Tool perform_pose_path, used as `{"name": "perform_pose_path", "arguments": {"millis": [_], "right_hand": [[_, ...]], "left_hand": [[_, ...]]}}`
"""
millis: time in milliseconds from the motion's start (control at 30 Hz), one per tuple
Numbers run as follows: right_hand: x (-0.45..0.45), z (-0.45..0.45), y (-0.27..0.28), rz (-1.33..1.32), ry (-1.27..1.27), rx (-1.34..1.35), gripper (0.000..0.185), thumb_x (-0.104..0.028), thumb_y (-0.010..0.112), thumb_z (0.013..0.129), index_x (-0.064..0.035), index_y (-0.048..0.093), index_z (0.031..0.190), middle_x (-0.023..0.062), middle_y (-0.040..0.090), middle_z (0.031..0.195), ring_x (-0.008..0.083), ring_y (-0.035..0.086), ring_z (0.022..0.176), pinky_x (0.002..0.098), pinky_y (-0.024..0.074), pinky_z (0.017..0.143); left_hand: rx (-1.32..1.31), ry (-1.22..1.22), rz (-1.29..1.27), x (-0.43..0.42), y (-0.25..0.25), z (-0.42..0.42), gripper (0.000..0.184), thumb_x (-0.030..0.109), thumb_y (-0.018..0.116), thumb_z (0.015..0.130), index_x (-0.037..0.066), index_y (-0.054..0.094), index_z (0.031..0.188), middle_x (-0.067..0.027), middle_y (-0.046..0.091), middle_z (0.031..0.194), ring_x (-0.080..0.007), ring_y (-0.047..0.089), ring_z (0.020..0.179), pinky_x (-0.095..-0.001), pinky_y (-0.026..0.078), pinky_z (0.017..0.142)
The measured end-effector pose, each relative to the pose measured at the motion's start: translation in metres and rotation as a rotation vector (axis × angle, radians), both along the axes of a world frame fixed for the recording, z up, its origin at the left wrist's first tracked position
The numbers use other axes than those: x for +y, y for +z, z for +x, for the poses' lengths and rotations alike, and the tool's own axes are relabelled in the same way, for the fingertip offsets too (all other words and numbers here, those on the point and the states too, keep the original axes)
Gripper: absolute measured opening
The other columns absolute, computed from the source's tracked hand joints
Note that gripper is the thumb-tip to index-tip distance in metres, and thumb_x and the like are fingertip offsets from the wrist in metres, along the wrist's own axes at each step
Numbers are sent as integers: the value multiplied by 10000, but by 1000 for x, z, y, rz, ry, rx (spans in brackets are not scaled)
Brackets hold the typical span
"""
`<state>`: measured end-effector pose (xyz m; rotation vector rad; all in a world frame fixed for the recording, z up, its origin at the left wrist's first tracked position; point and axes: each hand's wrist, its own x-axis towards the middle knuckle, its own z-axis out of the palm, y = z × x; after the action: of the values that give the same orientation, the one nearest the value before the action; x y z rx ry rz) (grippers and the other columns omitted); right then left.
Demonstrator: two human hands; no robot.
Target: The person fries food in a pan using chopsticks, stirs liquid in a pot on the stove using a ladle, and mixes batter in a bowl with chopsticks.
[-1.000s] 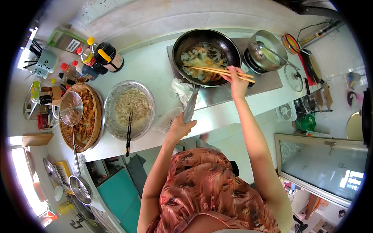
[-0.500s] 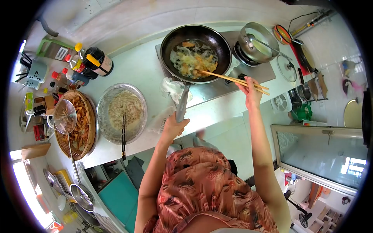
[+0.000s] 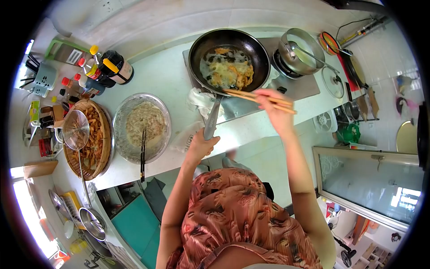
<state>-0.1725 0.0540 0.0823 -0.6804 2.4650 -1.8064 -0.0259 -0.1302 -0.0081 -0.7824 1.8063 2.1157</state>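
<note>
Rather blurred right hand (image 3: 277, 117), pan handle (image 3: 213, 115) part-hidden

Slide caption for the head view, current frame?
Left hand grips the handle of a pan of frying food; right hand holds wooden chopsticks at the pan's near edge.

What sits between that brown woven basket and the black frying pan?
In the head view, a round silver metal bowl of pale mixture, then white countertop, with a crumpled white cloth near the pan.
</note>
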Motion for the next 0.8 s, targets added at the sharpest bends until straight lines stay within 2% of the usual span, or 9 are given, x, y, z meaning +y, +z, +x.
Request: {"name": "perform_pose_path", "arguments": {"millis": [67, 167, 300, 333, 533, 567, 667, 800], "right_hand": [[-17, -2, -16, 110, 118, 149, 118, -78, 670, 792, -35, 667, 901, 69, 653, 838, 147, 624, 685, 235, 496, 590], [-31, -12, -43, 177, 142, 355, 111, -61, 683, 764, -54, 666, 874, 75, 651, 847, 184, 633, 703, 259, 499, 604], [-23, -27, -45, 129, -49, 472, 106, -57, 687, 758, -70, 662, 861, 72, 650, 851, 202, 640, 731, 268, 506, 615], [-18, -25, -32, 120, -97, 464, 94, -63, 682, 769, -75, 664, 860, 69, 639, 815, 189, 626, 692, 255, 502, 610], [27, -28, 9, 205, -241, 197, 83, -110, 638, 834, -84, 678, 902, 49, 582, 717, 146, 577, 616, 248, 504, 589], [28, -31, 6, 131, -247, 130, 91, -120, 628, 846, -68, 677, 903, 52, 590, 740, 142, 586, 632, 245, 510, 584], [29, -50, -24, -116, -281, -53, 148, -143, 597, 878, -18, 665, 920, 68, 609, 817, 140, 613, 683, 242, 534, 580], [26, -66, -68, -452, -390, -264, 214, -148, 563, 903, 38, 623, 991, 107, 615, 915, 182, 641, 747, 254, 569, 628]], "left_hand": [[2, -4, 4, -1, -2, 0, 324, 142, 658, 777, -37, 491, 990, 3, 458, 604, -59, 391, 462, -232, 297, 379], [14, 10, 9, -1, -2, 1, 305, 143, 661, 774, -25, 483, 955, 2, 454, 597, -58, 390, 461, -233, 295, 376], [12, 7, -1, -1, -1, 0, 307, 142, 662, 769, -24, 485, 957, -1, 456, 602, -59, 389, 461, -232, 295, 375], [10, 13, 9, -1, 0, 1, 305, 141, 662, 769, -23, 485, 955, -2, 456, 603, -59, 389, 461, -232, 294, 375], [-5, -6, 9, 0, -1, -2, 304, 137, 657, 772, -25, 480, 959, -2, 455, 609, -60, 386, 462, -232, 292, 374], [-2, -6, 9, 0, 0, -2, 304, 137, 656, 773, -25, 480, 960, -2, 454, 609, -60, 385, 462, -232, 292, 374], [-33, -2, 26, 1, 1, -2, 424, 83, 637, 792, -48, 463, 1155, 16, 443, 636, -45, 357, 442, -222, 246, 371], [-44, 10, 0, 2, 5, -3, 410, 82, 638, 792, -51, 467, 1141, 14, 443, 631, -46, 357, 440, -223, 245, 370]]}}
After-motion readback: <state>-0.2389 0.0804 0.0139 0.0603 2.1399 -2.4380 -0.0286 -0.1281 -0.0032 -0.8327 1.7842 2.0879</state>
